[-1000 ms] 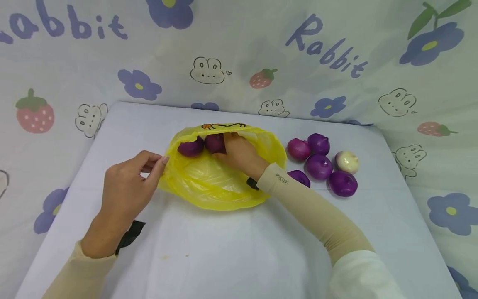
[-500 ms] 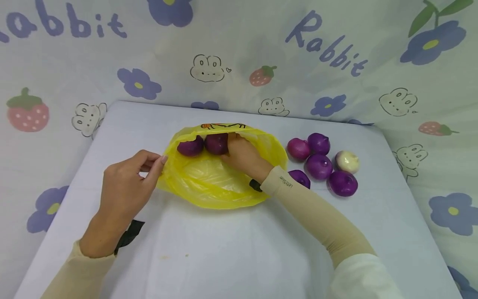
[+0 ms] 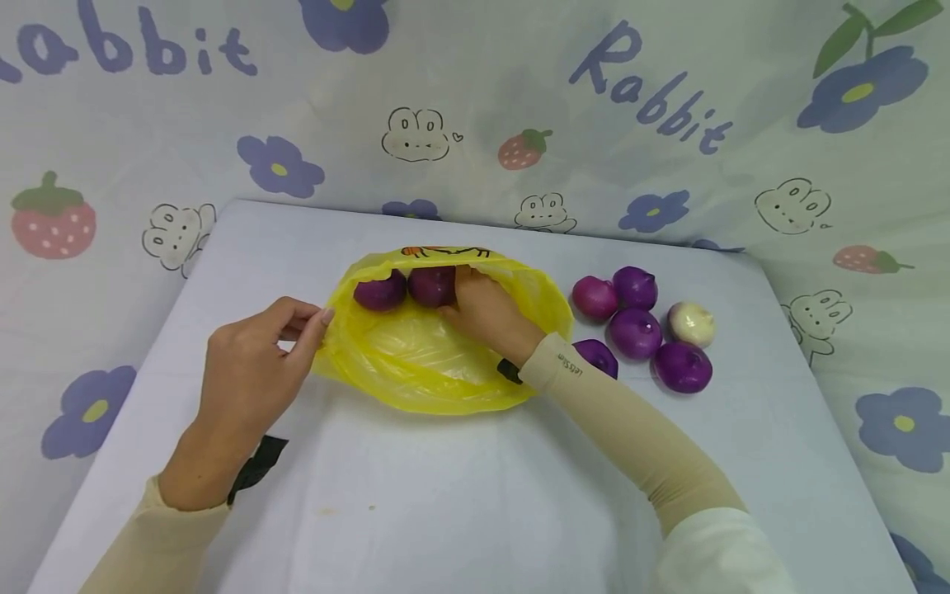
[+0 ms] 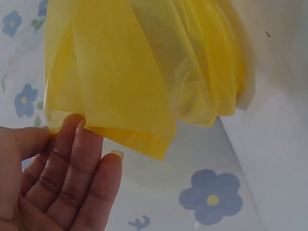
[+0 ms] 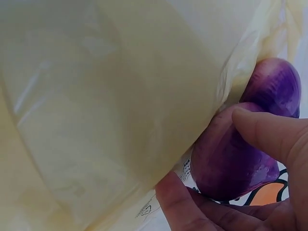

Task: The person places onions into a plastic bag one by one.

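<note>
A yellow plastic bag (image 3: 423, 346) lies mouth-open on the white table. My left hand (image 3: 256, 363) pinches its left rim between thumb and fingertips, and the left wrist view shows the fingers at the edge of the bag (image 4: 120, 72). Reaching inside, my right hand (image 3: 486, 305) holds a purple onion (image 5: 231, 154), with the thumb on top and the fingers curled beneath it. A second purple onion (image 3: 381, 291) rests in the bag to the left of the held one. The bag's back rim hides the tops of both onions and some right fingertips in the head view.
Right of the bag sit several purple onions (image 3: 634, 333) and one pale, whitish onion (image 3: 691, 323). My right sleeve partly covers the nearest purple onion (image 3: 596, 357). A printed cloth (image 3: 475, 99) hangs behind the white table (image 3: 416, 503).
Inside the bag, my right hand has shifted slightly to the right, and more of the held onion shows. My left hand keeps its pinch on the rim, nearly still.
</note>
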Motion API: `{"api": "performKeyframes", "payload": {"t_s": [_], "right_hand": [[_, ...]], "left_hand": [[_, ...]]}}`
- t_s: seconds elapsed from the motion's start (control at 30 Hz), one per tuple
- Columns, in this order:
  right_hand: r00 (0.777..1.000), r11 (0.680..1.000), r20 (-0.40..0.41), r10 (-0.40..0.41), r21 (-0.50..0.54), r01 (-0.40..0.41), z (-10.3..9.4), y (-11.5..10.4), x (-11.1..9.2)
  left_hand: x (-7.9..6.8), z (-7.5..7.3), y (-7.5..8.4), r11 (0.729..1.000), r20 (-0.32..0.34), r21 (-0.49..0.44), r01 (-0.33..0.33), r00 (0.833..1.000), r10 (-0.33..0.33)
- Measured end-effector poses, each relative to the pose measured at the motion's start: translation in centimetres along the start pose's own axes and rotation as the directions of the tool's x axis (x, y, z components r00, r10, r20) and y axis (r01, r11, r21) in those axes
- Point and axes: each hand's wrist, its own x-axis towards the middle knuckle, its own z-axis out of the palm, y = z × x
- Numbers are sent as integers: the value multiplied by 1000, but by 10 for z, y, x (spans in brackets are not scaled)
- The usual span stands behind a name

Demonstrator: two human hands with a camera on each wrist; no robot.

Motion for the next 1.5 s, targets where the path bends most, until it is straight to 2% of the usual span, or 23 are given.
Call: {"api": "performKeyframes", "payload": {"t_s": [0.37,0.57,0.8,0.97,1.17,1.5], "right_hand": [[999,999,31,-9,38,8,-2,6,0],[997,996,69,19,85,-25,-11,3,-5],[998,989,55,-14,147,6,-25,-1,-16],[999,991,45,-30,133,24,-33,-2,-25],[997,984,39,-62,168,54,-34,-5,-41],[996,984,64,-60,169,48,-48,-3,-83]], "left_hand": [[0,0,0,1000,10,-16,16,1000,-16],[0,-1,0,1000,17,-21,17,1000,-17],[0,-1,-2,1000,9,-26,3,1000,-3],[2,2,-3,999,13,-32,1,1000,-1],[1,1,-3,999,17,-35,10,1000,-9],[2,1,-2,999,16,-32,10,1000,-10]]}}
